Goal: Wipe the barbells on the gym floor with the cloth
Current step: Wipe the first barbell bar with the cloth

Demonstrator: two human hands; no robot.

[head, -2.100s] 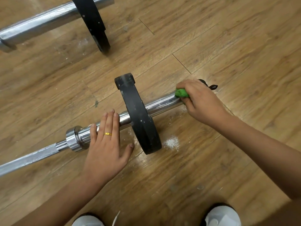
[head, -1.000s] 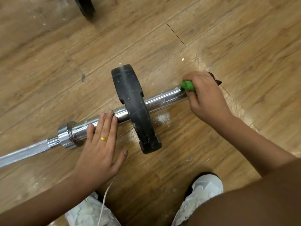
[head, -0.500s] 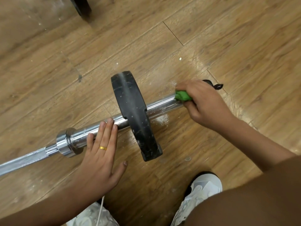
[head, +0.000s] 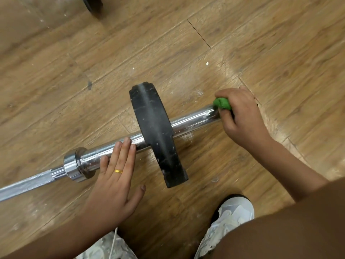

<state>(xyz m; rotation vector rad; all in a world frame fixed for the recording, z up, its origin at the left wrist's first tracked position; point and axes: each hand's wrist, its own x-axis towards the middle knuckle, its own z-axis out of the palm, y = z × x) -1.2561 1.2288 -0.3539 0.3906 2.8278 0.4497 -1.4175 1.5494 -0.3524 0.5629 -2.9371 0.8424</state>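
A chrome barbell (head: 192,121) lies slanted across the wooden floor, with one black weight plate (head: 156,131) standing on its sleeve. My right hand (head: 240,116) grips a bunched green cloth (head: 222,103) against the right end of the sleeve, which it covers. My left hand (head: 115,176), wearing a gold ring, lies flat with straight fingers pressing on the sleeve just left of the plate, beside the chrome collar (head: 74,165).
White chalk dust (head: 186,136) speckles the floor under the bar and near the plate. A second black plate (head: 93,3) peeks in at the top edge. My two pale shoes (head: 229,219) stand close below the bar.
My right hand with the cloth has slid slightly along the sleeve's end, back and forth. The plate has rolled a little. My left hand has stayed pressed on the sleeve.
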